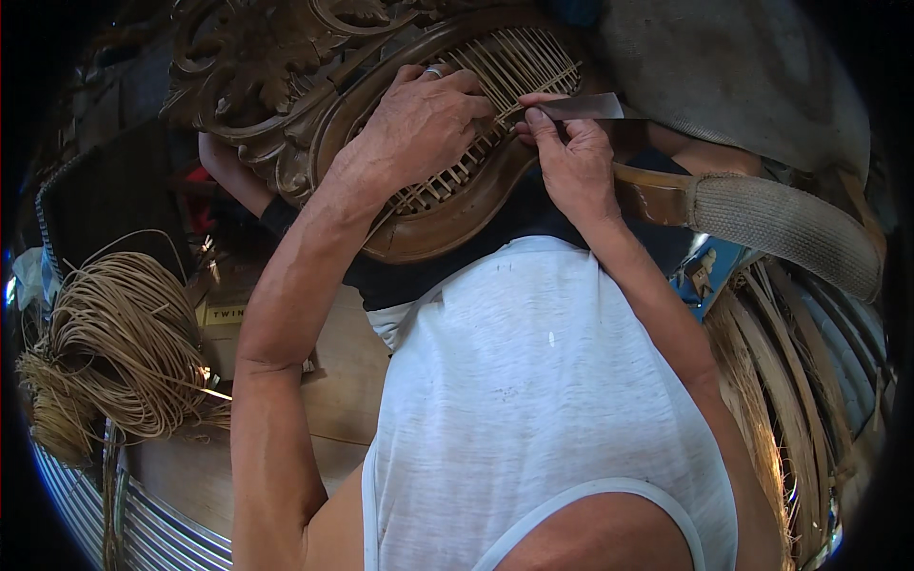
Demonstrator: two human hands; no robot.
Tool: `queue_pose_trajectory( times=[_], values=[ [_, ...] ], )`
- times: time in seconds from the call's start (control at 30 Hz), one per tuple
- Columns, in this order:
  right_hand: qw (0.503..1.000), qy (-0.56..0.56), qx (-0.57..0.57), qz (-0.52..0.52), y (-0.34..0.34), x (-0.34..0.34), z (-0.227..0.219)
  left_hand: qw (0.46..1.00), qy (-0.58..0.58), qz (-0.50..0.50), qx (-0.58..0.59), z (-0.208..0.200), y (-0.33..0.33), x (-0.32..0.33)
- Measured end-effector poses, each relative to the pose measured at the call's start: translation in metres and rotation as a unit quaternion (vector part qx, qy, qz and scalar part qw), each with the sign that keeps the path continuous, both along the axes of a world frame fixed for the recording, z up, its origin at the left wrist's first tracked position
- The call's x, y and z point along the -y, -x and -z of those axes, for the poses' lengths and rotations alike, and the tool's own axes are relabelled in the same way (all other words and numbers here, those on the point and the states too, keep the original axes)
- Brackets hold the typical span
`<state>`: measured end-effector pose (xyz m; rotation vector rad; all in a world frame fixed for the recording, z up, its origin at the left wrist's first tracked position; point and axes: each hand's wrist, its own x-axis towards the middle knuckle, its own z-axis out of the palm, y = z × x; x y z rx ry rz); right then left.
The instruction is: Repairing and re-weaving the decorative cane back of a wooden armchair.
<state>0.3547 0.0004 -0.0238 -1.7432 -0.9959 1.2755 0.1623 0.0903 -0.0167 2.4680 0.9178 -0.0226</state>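
I see right grip [574, 157] pinching a flat blade [595, 107] | left grip [428, 119] on the cane weave [519, 62], its hold I can't tell | wooden frame [428, 233] around weave | cane coil [143, 333] lower-left of left grip, long strips [776, 381] lower-right of right

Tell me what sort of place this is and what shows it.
Probably a furniture-weaving workshop: there's a carved wooden frame strung with partly woven strands, a large coil of cane-like strands, and long strips lying at the right.

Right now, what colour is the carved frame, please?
The carved frame is brown, clearest in the head view.
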Motion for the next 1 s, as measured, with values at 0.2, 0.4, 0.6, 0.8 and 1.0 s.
queue_pose_trajectory(
  times=[0.2, 0.4, 0.6, 0.8, 1.0],
  values=[
    [1.000, 0.012, 0.016, -0.009, -0.001, 0.000, 0.002, 1.000, 0.017, -0.001, 0.005, -0.002, 0.000, 0.000],
    [0.996, 0.058, 0.064, -0.034, -0.005, -0.004, 0.004, 0.998, -0.030, 0.002, 0.051, 0.002, 0.002, 0.002],
    [0.969, -0.117, 0.199, -0.092, -0.001, -0.005, 0.003, 0.999, -0.017, -0.004, 0.045, 0.006, 0.003, 0.003],
    [0.900, -0.262, 0.290, -0.191, 0.000, 0.008, 0.000, 1.000, 0.014, -0.004, 0.001, 0.003, 0.002, 0.002],
    [0.834, -0.261, 0.391, -0.288, -0.002, 0.015, -0.008, 1.000, 0.019, -0.014, -0.013, -0.001, -0.002, 0.003]
  ],
)
